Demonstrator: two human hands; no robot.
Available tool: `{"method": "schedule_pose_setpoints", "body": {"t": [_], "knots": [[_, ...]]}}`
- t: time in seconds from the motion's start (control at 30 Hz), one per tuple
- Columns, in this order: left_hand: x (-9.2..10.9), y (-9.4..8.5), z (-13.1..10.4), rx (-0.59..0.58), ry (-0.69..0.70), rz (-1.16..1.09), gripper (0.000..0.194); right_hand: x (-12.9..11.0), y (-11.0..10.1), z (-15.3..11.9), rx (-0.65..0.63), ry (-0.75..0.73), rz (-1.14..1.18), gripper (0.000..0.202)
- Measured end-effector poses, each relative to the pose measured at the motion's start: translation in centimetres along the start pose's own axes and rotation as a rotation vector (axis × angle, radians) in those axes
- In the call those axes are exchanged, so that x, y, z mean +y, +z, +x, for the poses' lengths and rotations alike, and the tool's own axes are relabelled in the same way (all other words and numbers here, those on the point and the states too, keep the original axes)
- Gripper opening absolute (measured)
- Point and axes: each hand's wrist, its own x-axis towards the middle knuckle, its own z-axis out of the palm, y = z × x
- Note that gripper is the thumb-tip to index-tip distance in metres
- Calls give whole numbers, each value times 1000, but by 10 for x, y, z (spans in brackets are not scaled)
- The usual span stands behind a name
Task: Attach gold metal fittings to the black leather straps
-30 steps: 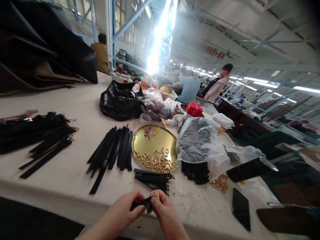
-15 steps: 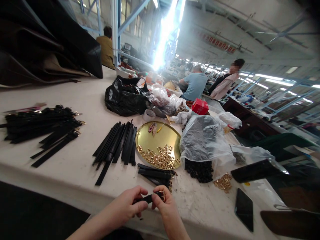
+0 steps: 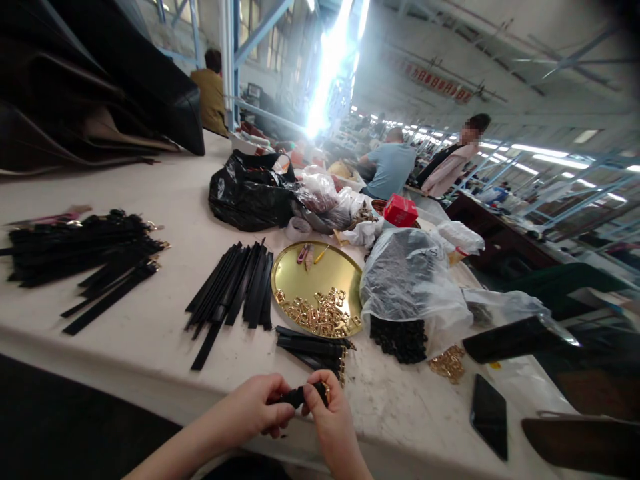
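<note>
A short black strap (image 3: 296, 398) with a gold buckle at its right end is held between my two hands over the table's front edge. My left hand (image 3: 267, 404) pinches its left part between thumb and fingers. Around the buckle end, my right hand (image 3: 323, 400) is closed, covering most of the metal. Just beyond lie black straps with gold buckles (image 3: 314, 348). Behind them, a round gold tray (image 3: 290, 267) holds a heap of gold buckles (image 3: 320, 313) and a few small tools. Left of the tray is a pile of loose black straps (image 3: 230, 287).
At far left lies a bundle of buckled straps (image 3: 90, 247). A clear plastic bag (image 3: 405, 280) spills small black pieces (image 3: 397, 339). Gold pieces (image 3: 447, 365) and a phone (image 3: 489, 417) are on the right. A black bag (image 3: 250, 193) and red box (image 3: 400, 211) stand behind; people sit and stand beyond.
My left hand has shifted slightly left and its fingers have closed further on the strap. My right hand keeps its hold at the buckle end. The tray and piles stay put.
</note>
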Motion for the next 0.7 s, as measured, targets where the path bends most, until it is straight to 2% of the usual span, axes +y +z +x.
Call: {"method": "schedule_pose_setpoints", "body": {"t": [0.17,0.5,0.63,0.7], "knots": [[5,-1,-5,-27,-39,74,18,9,2,1,-17,-8,24,29],[-5,17,3,39,-69,-24,27,10,1,-5,14,-118,-95,23],[-11,15,6,94,-108,96,31,12,-3,-3,-34,-153,-190,24],[-10,10,6,126,-74,228,29,8,-6,-2,-92,-165,-252,21]]}}
